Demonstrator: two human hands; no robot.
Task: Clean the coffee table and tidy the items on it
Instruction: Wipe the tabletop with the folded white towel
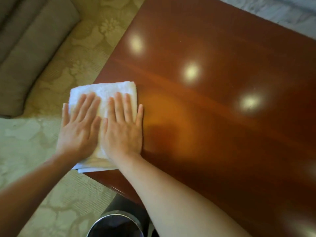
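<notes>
- Bench: glossy reddish-brown wood with faint darker grain.
- Towel: white, with yellowish tinges.
- Carpet: pale beige-green, tone-on-tone flower pattern.
- Sofa: plain grey-beige.
- Bin: dark with a silvery rim.

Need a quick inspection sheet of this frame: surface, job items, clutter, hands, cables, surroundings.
Surface: glossy reddish-brown wooden coffee table, bare where visible, with three ceiling-light reflections.
Job's things: folded white terry towel lying flat at the table's left corner, its left edge overhanging slightly.
Clutter: nothing seen on the tabletop.
Hands: left hand and right hand both open, palms pressed flat on the towel, side by side.
Cables: nothing seen.
Surroundings: beige floral-patterned carpet to the left; grey-brown upholstered sofa at upper left; round metal bin with dark liner on the floor by the near table edge; pale marble-like floor at upper right.
</notes>
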